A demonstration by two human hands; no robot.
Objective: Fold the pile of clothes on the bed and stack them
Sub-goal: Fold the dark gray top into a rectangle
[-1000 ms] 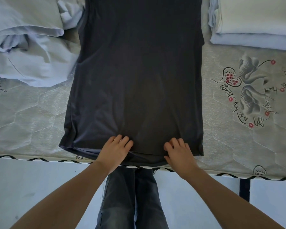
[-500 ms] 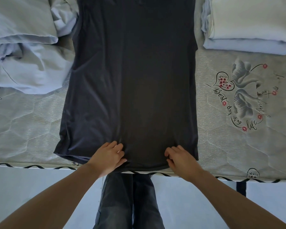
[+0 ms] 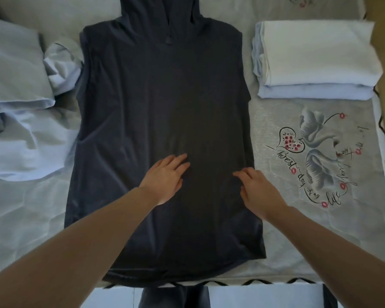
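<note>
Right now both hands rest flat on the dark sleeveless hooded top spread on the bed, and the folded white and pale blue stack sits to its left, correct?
Not quite: the head view shows the folded white and pale blue stack to the right of the dark sleeveless hooded top. Both hands, left and right, do rest flat on it.

one dark hooded top (image 3: 165, 121), two hands (image 3: 165, 178), perhaps two folded garments (image 3: 316, 61)

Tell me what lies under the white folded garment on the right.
Under the white folded garment a folded pale blue garment shows along the near and left edges, resting on the mattress. Whether more layers lie between them is hidden.
</note>
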